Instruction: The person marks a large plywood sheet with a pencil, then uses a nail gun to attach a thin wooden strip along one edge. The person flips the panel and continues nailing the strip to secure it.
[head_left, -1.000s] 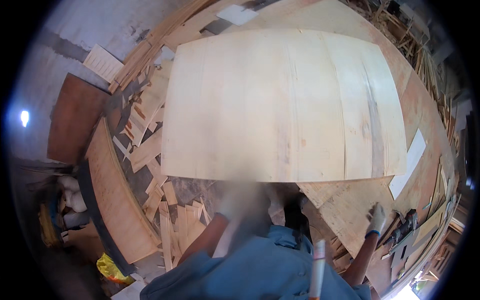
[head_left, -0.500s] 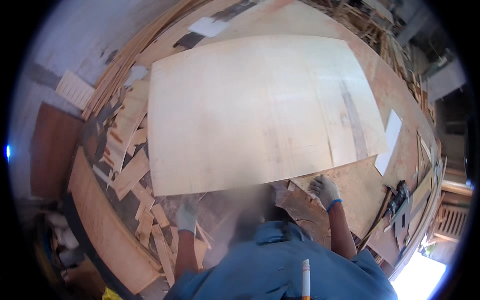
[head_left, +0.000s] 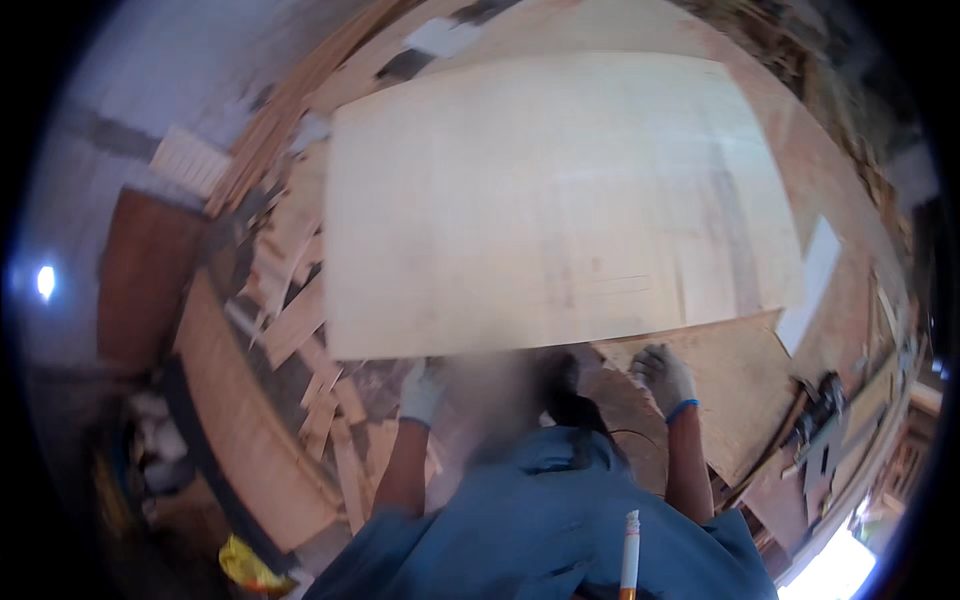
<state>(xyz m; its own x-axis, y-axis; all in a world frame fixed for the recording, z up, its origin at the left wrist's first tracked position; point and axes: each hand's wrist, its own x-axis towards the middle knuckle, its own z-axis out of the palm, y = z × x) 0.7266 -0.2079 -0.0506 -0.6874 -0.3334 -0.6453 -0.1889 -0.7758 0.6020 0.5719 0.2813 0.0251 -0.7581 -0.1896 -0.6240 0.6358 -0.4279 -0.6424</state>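
Observation:
A large pale plywood sheet (head_left: 560, 200) lies in front of me, its near edge running across above both hands. My left hand (head_left: 424, 390), in a whitish glove, is at that edge near the left corner; its fingers are blurred and partly hidden, so their grip does not show. My right hand (head_left: 664, 380), in a pale glove with a blue cuff, has its fingers curled in just below the edge. It is over a brown board (head_left: 740, 385); whether anything is inside the fingers is hidden. A blurred smear covers the middle of the near edge.
Wood offcuts (head_left: 295, 325) are heaped at the left. A power tool (head_left: 822, 405) lies at the right, near a white strip (head_left: 812, 285). A long curved panel (head_left: 240, 420) stands at the lower left. A cigarette (head_left: 630, 555) juts in at the bottom.
The whole view has shifted, so the scene appears farther right and higher. My left hand has come up to the sheet's near edge. My right hand stays curled near it.

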